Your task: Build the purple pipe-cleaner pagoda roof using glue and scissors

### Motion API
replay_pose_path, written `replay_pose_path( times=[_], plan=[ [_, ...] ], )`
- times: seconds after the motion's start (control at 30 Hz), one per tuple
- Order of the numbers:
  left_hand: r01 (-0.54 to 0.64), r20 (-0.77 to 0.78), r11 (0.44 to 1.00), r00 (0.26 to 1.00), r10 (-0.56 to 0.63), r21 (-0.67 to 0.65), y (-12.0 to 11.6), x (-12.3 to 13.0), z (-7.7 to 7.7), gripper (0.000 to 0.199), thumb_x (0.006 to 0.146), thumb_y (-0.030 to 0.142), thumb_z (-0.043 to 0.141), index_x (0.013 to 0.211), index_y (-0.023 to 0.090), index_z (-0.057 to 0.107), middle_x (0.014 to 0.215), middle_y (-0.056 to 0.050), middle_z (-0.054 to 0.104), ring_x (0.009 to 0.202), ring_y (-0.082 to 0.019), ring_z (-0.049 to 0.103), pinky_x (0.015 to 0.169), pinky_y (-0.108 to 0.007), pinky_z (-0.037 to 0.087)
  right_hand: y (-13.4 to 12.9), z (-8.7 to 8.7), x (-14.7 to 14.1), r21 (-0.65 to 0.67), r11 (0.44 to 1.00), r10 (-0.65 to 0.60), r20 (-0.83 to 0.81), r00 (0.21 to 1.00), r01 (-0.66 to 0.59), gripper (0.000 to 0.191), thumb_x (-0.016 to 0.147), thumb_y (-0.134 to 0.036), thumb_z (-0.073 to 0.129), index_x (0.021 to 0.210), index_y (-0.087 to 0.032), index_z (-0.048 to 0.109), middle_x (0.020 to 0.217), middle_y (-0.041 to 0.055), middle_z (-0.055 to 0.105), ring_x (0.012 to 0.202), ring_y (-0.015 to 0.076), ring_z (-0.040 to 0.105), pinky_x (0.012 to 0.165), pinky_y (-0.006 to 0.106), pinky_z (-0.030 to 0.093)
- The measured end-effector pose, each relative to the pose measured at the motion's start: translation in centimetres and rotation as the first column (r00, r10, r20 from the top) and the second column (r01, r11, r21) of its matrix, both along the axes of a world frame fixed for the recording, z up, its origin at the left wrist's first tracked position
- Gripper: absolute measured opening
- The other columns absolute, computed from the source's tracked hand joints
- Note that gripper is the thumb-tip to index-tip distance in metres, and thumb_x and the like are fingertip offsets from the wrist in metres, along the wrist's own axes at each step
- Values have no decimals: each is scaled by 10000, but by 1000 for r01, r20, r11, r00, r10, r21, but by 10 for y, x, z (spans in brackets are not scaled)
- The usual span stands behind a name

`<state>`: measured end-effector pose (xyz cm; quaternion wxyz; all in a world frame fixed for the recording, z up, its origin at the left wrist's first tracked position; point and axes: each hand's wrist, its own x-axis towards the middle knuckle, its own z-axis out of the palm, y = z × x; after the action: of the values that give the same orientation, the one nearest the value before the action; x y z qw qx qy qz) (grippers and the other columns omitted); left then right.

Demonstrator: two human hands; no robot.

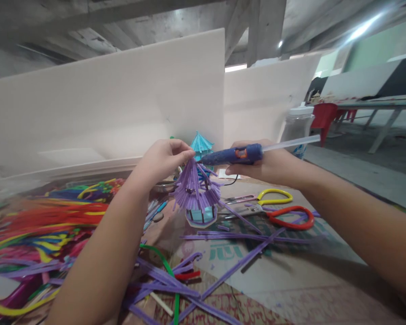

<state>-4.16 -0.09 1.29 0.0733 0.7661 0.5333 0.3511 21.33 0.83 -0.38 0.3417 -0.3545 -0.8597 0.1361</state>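
A small pavilion model [196, 198] with a purple pipe-cleaner roof stands on the table in front of me. My left hand [167, 159] pinches at the roof's peak, thumb and fingertips together; whether they hold a loose purple strip there is hidden. In my right hand [257, 163] is a blue glue gun [235, 154], a clear glue stick poking from its back end. Its nozzle points left and meets the roof near the peak, close to my left fingertips. Behind the purple roof rises a model with a turquoise roof [202, 142].
Yellow-handled scissors [274, 197] and red-handled scissors [291, 217] lie right of the model. Purple pipe cleaners [243, 264] cross the table in front. A heap of coloured pipe cleaners [54, 216] fills the left. A clear plastic bottle [297, 126] stands back right, before white panels [122, 104].
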Motion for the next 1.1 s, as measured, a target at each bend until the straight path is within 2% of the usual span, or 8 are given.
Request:
replay_pose_path(
  times=[0.13, 0.3, 0.5, 1.1],
  plan=[
    [-5, 2, 1000, 1000, 5, 0, -1, 0, 0, 276, 842, 411, 622, 863, 156, 726, 740, -36, 695, 650, -139, 578, 598, -264, 396, 0, 0, -1, 26, 1000, -11, 29, 1000, 10, 294, 755, -481, 728, 801, -202, 649, 691, -3, 622, 621, 137, 511, 554, 265, 342],
    [-13, -13, 1000, 1000, 13, 2, 1, -1, 0, 279, 848, 412, 617, 864, 157, 728, 746, -34, 692, 647, -136, 574, 587, -264, 386, 1, -1, -1, 41, 999, -2, 42, 999, 1, 300, 771, -488, 712, 817, -197, 654, 707, 4, 626, 626, 139, 508, 572, 270, 348],
    [-21, -11, 1000, 1000, 21, 1, 0, 1, 1, 286, 844, 418, 619, 878, 156, 729, 750, -30, 689, 667, -142, 577, 602, -266, 385, 5, -4, 0, 80, 995, -62, 50, 997, 58, 350, 775, -549, 695, 837, -206, 662, 710, -5, 611, 613, 132, 486, 560, 260, 340],
    [-4, -19, 1000, 1000, 4, 11, 1, -1, 0, 289, 845, 430, 621, 862, 160, 725, 757, -35, 698, 674, -145, 589, 607, -269, 397, 4, -2, 1, 40, 997, -72, 110, 991, 68, 303, 778, -498, 709, 889, -221, 661, 741, -5, 644, 638, 138, 521, 581, 261, 348]
  ],
)
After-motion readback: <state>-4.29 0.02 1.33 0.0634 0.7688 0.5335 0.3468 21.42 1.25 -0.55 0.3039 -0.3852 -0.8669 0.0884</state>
